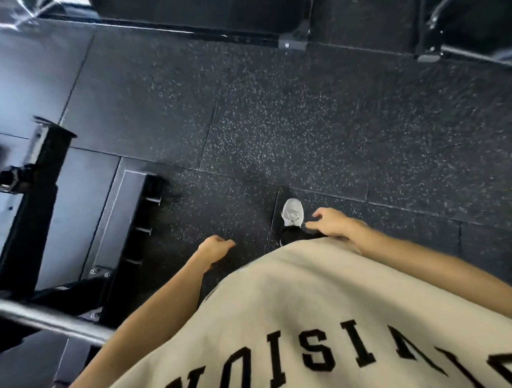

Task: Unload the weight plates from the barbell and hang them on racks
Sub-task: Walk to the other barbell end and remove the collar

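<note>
Steel barbell point(50, 320) at lower left, both hands free.
No weight plate is visible; the bar's sleeve lies off frame. Left hand point(214, 250) hangs loosely curled and right hand point(332, 221) half-spread, neither holding anything, both well apart from the bar. Best to face the bar squarely before gripping a plate.

**Lighting and picture quality**

Dim overall. Pale blue-white glare washes the floor point(304, 119) at its upper left. Steel bar point(50, 318) lower left: bright streak, smeared by motion blur. Black rack point(31, 201) above it is soft-edged. Floor seams bow from wide-angle distortion. Speckles stay fairly sharp mid-floor.
</note>
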